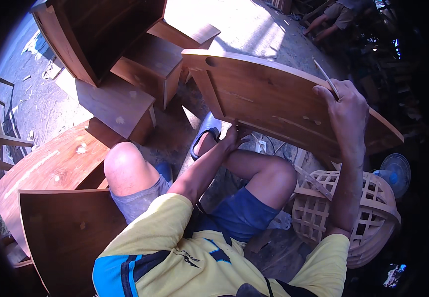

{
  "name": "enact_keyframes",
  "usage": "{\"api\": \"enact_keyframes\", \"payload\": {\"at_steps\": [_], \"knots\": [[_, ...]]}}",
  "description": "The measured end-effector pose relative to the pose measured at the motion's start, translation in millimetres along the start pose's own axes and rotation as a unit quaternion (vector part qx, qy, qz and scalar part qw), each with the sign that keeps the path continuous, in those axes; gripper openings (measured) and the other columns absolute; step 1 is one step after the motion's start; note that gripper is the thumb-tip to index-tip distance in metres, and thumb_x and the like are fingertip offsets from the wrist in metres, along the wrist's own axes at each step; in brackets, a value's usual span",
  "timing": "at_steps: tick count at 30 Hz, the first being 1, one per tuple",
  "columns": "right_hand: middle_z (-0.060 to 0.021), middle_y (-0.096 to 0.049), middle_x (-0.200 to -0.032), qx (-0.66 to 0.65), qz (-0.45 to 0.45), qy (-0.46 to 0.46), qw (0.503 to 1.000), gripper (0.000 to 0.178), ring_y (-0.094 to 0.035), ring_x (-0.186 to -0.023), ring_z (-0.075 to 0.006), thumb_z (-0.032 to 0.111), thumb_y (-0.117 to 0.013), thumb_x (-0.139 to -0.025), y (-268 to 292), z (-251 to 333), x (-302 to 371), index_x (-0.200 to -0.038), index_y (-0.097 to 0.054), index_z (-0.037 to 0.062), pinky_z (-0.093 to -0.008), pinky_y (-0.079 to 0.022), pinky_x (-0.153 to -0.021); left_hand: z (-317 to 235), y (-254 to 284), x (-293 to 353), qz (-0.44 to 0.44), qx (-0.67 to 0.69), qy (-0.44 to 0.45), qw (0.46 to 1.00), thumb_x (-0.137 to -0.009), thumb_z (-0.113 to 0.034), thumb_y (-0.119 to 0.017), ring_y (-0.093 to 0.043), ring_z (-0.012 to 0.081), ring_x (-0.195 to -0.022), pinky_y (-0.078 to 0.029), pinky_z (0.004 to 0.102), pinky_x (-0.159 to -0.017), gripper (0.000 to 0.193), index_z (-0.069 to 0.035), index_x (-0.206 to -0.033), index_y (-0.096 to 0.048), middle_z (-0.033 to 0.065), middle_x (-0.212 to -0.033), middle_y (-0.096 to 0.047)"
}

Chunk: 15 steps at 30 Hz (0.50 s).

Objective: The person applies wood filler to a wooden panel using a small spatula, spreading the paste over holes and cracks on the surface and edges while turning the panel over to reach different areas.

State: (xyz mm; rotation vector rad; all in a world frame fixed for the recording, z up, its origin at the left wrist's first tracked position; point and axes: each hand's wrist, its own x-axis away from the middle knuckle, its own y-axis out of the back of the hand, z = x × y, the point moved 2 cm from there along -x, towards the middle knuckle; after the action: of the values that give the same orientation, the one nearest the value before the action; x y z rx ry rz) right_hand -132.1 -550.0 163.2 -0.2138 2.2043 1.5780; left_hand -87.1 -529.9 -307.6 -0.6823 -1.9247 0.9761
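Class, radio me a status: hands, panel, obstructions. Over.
Right hand on upper edge of wooden panel, holding thin stick. Left hand at lower edge, grip unclear. Panel slanted. Possible obstacle: latticed wooden piece, right side.

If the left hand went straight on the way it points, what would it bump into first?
Most likely the big wooden panel: the left hand points up and right at its lower edge. They look very close, but whether they already touch is hard to tell.

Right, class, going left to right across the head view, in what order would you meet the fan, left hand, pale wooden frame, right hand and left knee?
Pale wooden frame, left knee, left hand, right hand, fan.
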Motion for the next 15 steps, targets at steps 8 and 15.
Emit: {"api": "enact_keyframes", "payload": {"at_steps": [8, 15], "knots": [[-0.0148, -0.071, -0.1, 0.084, 0.11, 0.001, 0.99, 0.031, -0.076, -0.091, -0.0327, 0.034, -0.07, -0.097, -46, 74, -25, -0.097, -0.075, 0.0036, -0.0437, -0.061, -0.077, 25, 32, -43, 0.023, 0.024, 0.08, 0.996, -0.105, -0.068, -0.032, -0.044, 0.0358, -0.146, -0.033, 0.0642, -0.117, 0.087, 0.002, -0.155, -0.033, 0.0232, -0.151, -0.05], [-0.016, -0.071, -0.099, 0.054, 0.105, -0.043, 0.992, 0.032, -0.073, -0.092, -0.0349, 0.037, -0.069, -0.096, -40, 62, -22, -0.101, -0.078, 0.0063, -0.0464, -0.058, -0.082, 21, 38, -40, 0.041, -0.057, 0.097, 0.993, -0.102, -0.052, -0.04, -0.052, 0.0323, -0.129, -0.039, 0.0567, -0.107, 0.069, 0.003, -0.143, -0.043, 0.0211, -0.136, -0.057]]}}
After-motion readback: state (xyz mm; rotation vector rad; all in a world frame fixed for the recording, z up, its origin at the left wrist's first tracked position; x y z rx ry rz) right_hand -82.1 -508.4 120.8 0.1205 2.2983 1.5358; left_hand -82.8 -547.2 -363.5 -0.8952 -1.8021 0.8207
